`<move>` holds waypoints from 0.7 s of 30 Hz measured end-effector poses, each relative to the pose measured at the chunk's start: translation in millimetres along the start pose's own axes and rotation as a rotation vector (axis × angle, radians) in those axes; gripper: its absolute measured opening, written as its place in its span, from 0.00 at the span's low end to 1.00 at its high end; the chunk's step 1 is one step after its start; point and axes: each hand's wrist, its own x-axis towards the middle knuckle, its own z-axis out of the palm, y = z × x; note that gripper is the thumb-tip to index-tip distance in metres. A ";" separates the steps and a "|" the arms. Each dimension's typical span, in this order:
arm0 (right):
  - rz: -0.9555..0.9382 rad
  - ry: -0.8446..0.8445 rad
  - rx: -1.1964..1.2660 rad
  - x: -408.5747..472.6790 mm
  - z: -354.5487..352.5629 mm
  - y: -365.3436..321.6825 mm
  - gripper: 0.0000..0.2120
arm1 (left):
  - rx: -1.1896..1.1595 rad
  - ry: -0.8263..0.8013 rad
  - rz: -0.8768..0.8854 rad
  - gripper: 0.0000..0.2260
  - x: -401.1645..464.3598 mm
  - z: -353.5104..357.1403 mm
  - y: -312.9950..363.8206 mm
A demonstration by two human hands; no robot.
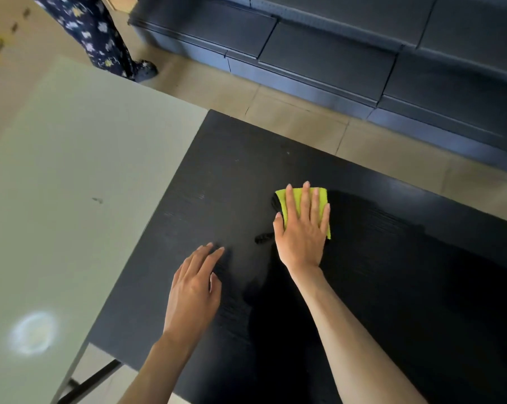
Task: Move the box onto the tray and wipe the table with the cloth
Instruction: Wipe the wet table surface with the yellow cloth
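both forearms enter from the near edge of the black table [223, 176]. left hand [192, 290] is rested flat and empty toward the left edge. right hand [303, 225] is pressed open-palmed on the yellow-green cloth [322, 199] mid-tabletop. wiping is judged underway; unwiped far and right areas are called for next. no box or tray is seen.

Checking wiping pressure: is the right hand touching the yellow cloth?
Touching. The head view shows the right hand pressed flat on the yellow cloth, fingers spread across it.
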 end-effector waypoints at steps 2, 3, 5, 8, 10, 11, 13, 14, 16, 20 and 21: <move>-0.069 -0.019 -0.021 -10.5 1.4 -1.8 0.31 | 0.011 -0.006 0.010 0.26 0.4 -2.4 -0.3; -0.106 -0.024 -0.028 -16.5 1.7 -0.8 0.31 | 0.014 -0.008 0.016 0.26 0.4 -3.4 0.3; -0.167 -0.029 -0.015 -30.6 1.6 2.5 0.31 | 0.006 -0.009 0.033 0.26 0.8 -4.8 2.2; -0.214 -0.058 0.010 -59.0 2.3 4.9 0.33 | 0.000 -0.008 0.058 0.26 1.7 -4.6 5.1; -0.229 -0.078 0.022 -81.2 3.9 4.9 0.34 | -0.011 -0.004 0.076 0.26 1.4 -2.8 6.5; -0.233 -0.085 0.036 -92.5 4.8 4.7 0.35 | -0.018 0.000 0.086 0.26 0.7 -1.7 6.8; -0.239 -0.094 0.051 -115.2 7.1 4.4 0.35 | -0.034 0.006 0.112 0.27 -2.1 1.1 6.9; -0.240 -0.097 0.048 -126.7 8.6 3.7 0.35 | -0.042 0.005 0.124 0.28 -4.3 2.6 6.4; -0.243 -0.103 0.043 -148.8 11.5 1.5 0.34 | -0.055 0.000 0.142 0.31 -9.8 5.7 4.4; -0.270 -0.089 0.041 -187.2 18.0 -3.4 0.34 | -0.073 -0.007 0.142 0.32 -30.5 10.9 -5.0; -0.283 -0.076 0.040 -195.9 20.5 -4.3 0.35 | -0.077 -0.007 0.139 0.32 -37.4 11.8 -7.8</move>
